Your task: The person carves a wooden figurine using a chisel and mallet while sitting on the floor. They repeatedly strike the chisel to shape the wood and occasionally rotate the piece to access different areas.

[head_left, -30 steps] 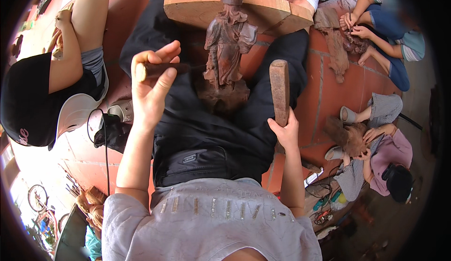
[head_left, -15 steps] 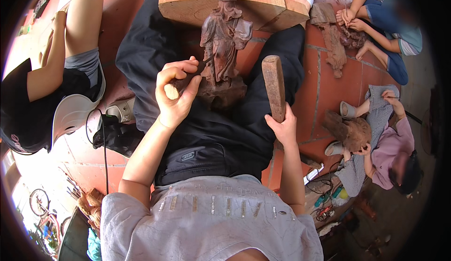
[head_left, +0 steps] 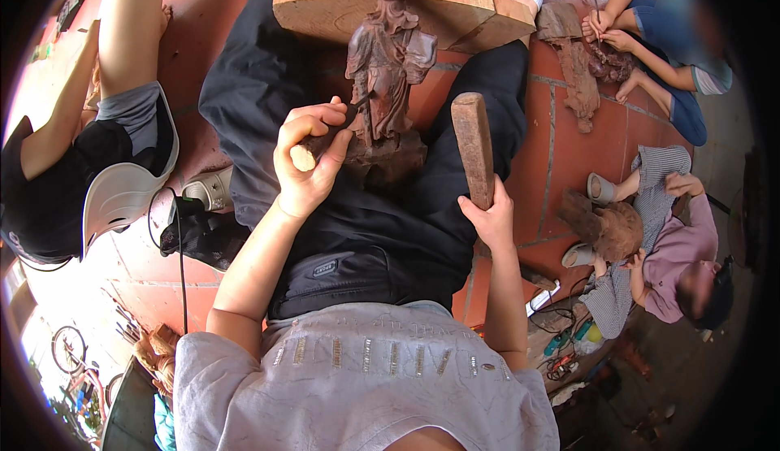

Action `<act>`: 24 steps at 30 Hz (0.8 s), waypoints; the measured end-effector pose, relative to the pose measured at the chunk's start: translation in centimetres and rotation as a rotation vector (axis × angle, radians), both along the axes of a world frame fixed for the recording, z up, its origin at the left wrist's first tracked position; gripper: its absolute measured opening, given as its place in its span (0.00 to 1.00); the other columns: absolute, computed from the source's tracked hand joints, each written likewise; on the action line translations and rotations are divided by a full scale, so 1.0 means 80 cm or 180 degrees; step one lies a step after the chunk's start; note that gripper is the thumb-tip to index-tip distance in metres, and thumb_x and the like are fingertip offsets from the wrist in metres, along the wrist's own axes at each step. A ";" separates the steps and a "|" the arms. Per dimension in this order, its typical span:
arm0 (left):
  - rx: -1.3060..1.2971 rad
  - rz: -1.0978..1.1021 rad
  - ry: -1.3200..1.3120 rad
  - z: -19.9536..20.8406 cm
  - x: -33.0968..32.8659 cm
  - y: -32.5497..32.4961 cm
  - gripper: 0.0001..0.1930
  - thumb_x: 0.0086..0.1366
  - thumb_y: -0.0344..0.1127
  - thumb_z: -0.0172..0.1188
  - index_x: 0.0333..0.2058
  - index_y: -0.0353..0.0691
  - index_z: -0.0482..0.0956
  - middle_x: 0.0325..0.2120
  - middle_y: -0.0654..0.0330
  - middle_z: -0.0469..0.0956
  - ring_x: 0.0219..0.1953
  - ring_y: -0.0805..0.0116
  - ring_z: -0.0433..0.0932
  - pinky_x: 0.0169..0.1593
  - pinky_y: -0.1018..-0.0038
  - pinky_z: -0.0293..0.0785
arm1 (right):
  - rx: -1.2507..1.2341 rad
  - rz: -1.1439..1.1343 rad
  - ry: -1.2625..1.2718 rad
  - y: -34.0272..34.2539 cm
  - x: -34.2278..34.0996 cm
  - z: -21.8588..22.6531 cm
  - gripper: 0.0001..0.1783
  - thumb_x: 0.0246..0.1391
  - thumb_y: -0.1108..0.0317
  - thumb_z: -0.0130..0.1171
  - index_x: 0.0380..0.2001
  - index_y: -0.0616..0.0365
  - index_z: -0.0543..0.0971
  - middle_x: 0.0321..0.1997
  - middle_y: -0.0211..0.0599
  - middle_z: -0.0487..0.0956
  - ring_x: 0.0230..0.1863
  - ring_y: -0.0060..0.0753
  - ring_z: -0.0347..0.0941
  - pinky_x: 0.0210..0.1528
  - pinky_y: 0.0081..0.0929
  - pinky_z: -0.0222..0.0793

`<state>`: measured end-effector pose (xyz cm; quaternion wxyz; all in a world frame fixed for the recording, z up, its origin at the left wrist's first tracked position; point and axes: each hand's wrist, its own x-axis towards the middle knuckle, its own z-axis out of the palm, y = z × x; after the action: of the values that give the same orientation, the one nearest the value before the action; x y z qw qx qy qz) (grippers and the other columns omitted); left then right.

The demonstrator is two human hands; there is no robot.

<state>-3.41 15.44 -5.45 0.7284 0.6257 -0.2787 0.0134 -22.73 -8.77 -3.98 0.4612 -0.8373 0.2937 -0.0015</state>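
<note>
Between my legs a dark brown carved wooden statue [head_left: 383,85] of a robed figure with a flat-topped hat stands upright on its rough base. My left hand [head_left: 302,189] is closed around the wooden handle of a carving chisel [head_left: 305,155]. The dark blade reaches the lower left side of the figure's robe; whether the tip touches the wood I cannot tell. To the right of the statue, my right hand [head_left: 492,222] grips the lower end of a worn, squared wooden mallet [head_left: 472,138]. The mallet points up and away, apart from the chisel.
Beyond the statue is a thick wooden slab [head_left: 455,20] with an orange carving on it. On the right, two people sit with carved wood pieces [head_left: 621,232]. Another person in a white cap [head_left: 122,195] sits at left. Cables and tools [head_left: 561,345] lie lower right on the red tiles.
My left hand and the chisel have shifted slightly right and up. The mallet has barely moved. The person at left has leaned further left, and the lower-right person has moved a hand.
</note>
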 end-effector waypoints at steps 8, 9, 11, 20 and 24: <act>0.0126 0.0253 -0.0092 -0.008 0.002 0.002 0.18 0.58 0.16 0.62 0.40 0.40 0.66 0.39 0.55 0.74 0.47 0.61 0.76 0.57 0.63 0.72 | -0.0863 0.1244 -0.0948 0.018 0.114 0.086 0.22 0.39 0.71 0.69 0.40 0.57 0.74 0.32 0.45 0.81 0.34 0.47 0.81 0.35 0.37 0.77; 0.0271 0.0465 0.0076 -0.018 -0.005 0.007 0.16 0.58 0.20 0.65 0.39 0.40 0.68 0.37 0.57 0.75 0.43 0.66 0.75 0.51 0.68 0.72 | -0.0922 0.1504 -0.1140 0.023 0.132 0.106 0.23 0.38 0.71 0.70 0.40 0.56 0.74 0.32 0.44 0.80 0.33 0.46 0.81 0.34 0.37 0.77; -0.0022 0.0635 0.1219 -0.035 -0.013 0.001 0.12 0.59 0.24 0.67 0.37 0.38 0.72 0.34 0.60 0.75 0.39 0.70 0.75 0.47 0.73 0.72 | -0.1055 0.2040 -0.1520 0.029 0.163 0.144 0.25 0.35 0.70 0.71 0.41 0.54 0.74 0.32 0.42 0.80 0.33 0.44 0.81 0.33 0.36 0.76; -0.0458 0.0035 -0.0151 -0.034 0.005 -0.008 0.14 0.64 0.23 0.60 0.42 0.38 0.64 0.42 0.51 0.71 0.47 0.60 0.75 0.61 0.55 0.71 | -0.2875 0.3149 -0.1169 0.046 0.191 0.201 0.14 0.43 0.68 0.63 0.35 0.48 0.73 0.24 0.28 0.69 0.27 0.31 0.74 0.30 0.29 0.70; -0.0272 0.0020 -0.0105 -0.029 0.006 -0.001 0.19 0.58 0.14 0.61 0.41 0.39 0.64 0.40 0.52 0.72 0.47 0.61 0.75 0.62 0.55 0.70 | -0.3499 0.3092 -0.1182 0.045 0.184 0.194 0.11 0.44 0.68 0.60 0.35 0.47 0.74 0.22 0.27 0.66 0.23 0.28 0.70 0.27 0.27 0.65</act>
<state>-2.89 15.34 -7.74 0.7498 0.5946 -0.2879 0.0379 -7.99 -5.18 11.56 -0.0320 -0.9680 -0.2339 -0.0853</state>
